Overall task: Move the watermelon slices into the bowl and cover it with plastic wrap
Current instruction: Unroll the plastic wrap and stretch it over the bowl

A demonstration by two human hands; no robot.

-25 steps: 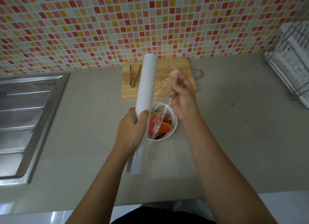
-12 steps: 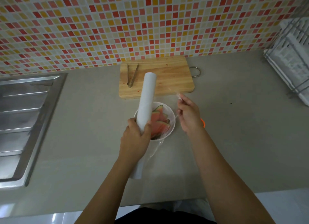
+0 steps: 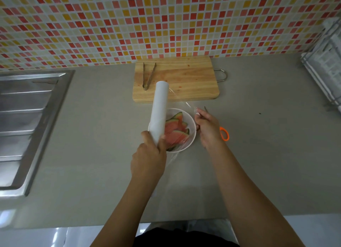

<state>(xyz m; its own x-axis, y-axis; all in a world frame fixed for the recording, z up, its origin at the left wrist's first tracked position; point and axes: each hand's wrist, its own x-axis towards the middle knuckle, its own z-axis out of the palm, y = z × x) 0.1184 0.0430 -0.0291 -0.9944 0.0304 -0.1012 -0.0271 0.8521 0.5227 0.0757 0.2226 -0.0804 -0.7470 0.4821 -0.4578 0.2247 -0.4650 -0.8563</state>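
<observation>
A white bowl on the grey counter holds several red watermelon slices with green rinds. My left hand grips the lower part of a white roll of plastic wrap, which lies tilted over the bowl's left side. A clear sheet of wrap stretches from the roll across the bowl to my right hand, which pinches its free edge just right of the bowl.
A wooden cutting board with metal tongs on it lies behind the bowl. Orange-handled scissors lie partly hidden under my right hand. A steel sink is at the left, a dish rack at the far right.
Both hands have come down from above the board to the bowl. The roll now lies lower over the bowl's left side, and my right hand has drawn the wrap's edge down to the bowl's right.
</observation>
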